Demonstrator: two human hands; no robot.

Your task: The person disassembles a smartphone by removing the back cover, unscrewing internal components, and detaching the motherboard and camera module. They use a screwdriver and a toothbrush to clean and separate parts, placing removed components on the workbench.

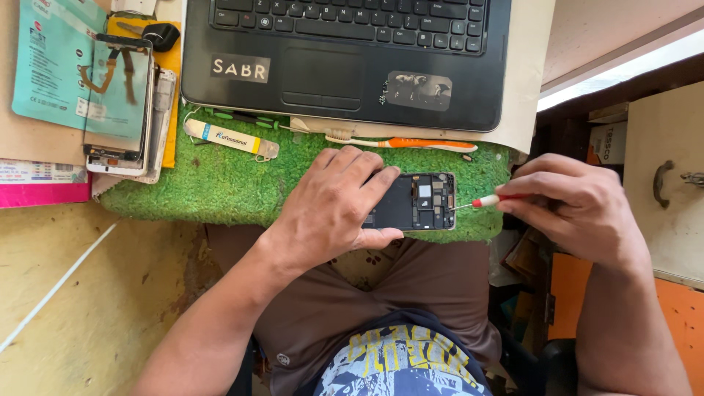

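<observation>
Opened phone [416,202], back cover off, circuitry exposed, lies on green turf mat [220,191]. Left hand [334,205] covers phone's left half, pinning it down. Right hand [576,209], right of phone, grips red-handled screwdriver [488,201]; tip meets phone's right edge. Orange toothbrush [403,142] just above phone. Black laptop [345,55] beyond toothbrush. Detached screen panel [117,95] far left of phone.

A mat [220,191] lies on the desk edge, with a laptop [345,51] behind it. On the mat's near edge lies an opened phone [414,202]. A toothbrush [411,143] lies between phone and laptop, a tube [231,138] to its left. Further left, a screen panel [117,95] rests on a phone frame [163,117]. A cabinet [660,183] stands at right.
</observation>
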